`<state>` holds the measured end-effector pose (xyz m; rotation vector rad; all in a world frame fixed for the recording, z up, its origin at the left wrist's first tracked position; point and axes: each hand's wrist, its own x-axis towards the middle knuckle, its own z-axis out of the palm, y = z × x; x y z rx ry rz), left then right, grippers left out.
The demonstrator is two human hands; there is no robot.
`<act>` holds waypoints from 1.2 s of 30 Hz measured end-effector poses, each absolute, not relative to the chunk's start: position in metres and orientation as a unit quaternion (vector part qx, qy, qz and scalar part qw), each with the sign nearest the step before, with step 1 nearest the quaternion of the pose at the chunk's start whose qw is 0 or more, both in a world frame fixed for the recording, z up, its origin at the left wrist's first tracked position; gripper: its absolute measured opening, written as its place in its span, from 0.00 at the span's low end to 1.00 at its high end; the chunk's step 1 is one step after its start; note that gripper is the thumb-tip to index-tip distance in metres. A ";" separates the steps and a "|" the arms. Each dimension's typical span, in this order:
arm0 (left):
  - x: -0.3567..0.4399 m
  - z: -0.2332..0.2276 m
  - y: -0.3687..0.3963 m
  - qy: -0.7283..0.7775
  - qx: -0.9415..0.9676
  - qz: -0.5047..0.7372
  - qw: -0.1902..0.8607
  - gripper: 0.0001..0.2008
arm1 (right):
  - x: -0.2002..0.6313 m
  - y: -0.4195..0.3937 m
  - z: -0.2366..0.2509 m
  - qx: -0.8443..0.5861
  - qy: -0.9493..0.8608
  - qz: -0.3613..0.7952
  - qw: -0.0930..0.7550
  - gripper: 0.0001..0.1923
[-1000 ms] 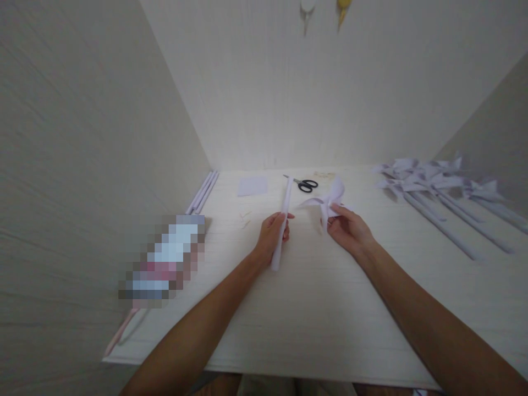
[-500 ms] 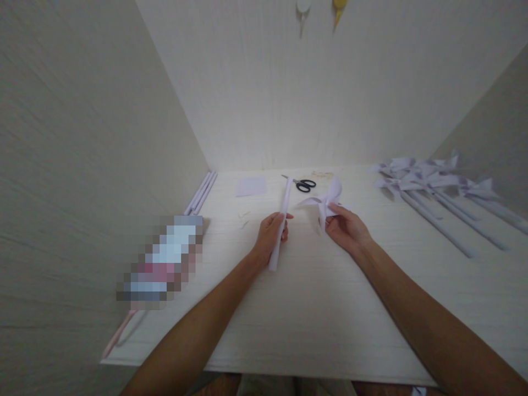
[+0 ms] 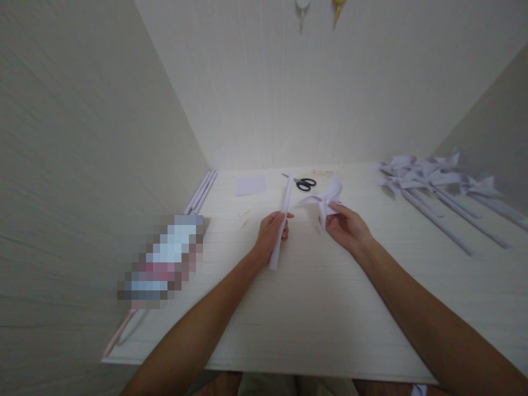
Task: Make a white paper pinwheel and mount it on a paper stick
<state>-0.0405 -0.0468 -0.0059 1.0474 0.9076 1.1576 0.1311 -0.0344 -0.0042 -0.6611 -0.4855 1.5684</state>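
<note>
- My left hand [image 3: 270, 234] is wrapped around a rolled paper stick [image 3: 281, 223], fingers curled shut on its middle; the stick points away from me, its far tip close to the scissors [image 3: 303, 183].
- My right hand [image 3: 346, 226] pinches a folded paper pinwheel head [image 3: 325, 199] between thumb and fingertips, just to the right of the stick and not touching it.
- Both parts are held low over the white tabletop [image 3: 313, 308], near its middle.
- Progress, as I judge it: the head is folded and the stick is rolled, but the two are still separate. Joining them remains.
- Finished pinwheels [image 3: 429, 181] lie in a row well to the right of the stick, heads toward the back wall. I count about five; the heads overlap, so the number is not certain.
- Spare rolled sticks [image 3: 202, 191] lie to the left of the stick, along the side wall. Two or three; I cannot separate them exactly.
- One small paper square [image 3: 251, 186] lies flat beyond and left of the stick's tip.
- One pair of black-handled scissors lies just beyond the stick's tip.
- A few small scraps [image 3: 244, 218] lie just left of the stick.
- A blurred-out object [image 3: 163, 261] sits farther left, by the side wall; I cannot identify it.
- Two small items hang on the back wall, too cut off to identify.
</note>
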 end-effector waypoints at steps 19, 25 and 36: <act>-0.040 -0.009 -0.044 0.382 0.458 0.503 0.625 0.11 | 0.132 -0.034 -0.006 -0.295 -0.224 0.681 0.632 0.09; -0.040 -0.009 -0.046 0.376 0.465 0.500 0.626 0.11 | 0.133 -0.032 -0.008 -0.296 -0.231 0.681 0.629 0.08; -0.038 -0.009 -0.047 0.371 0.475 0.504 0.618 0.09 | 0.132 -0.034 -0.005 -0.299 -0.222 0.683 0.629 0.08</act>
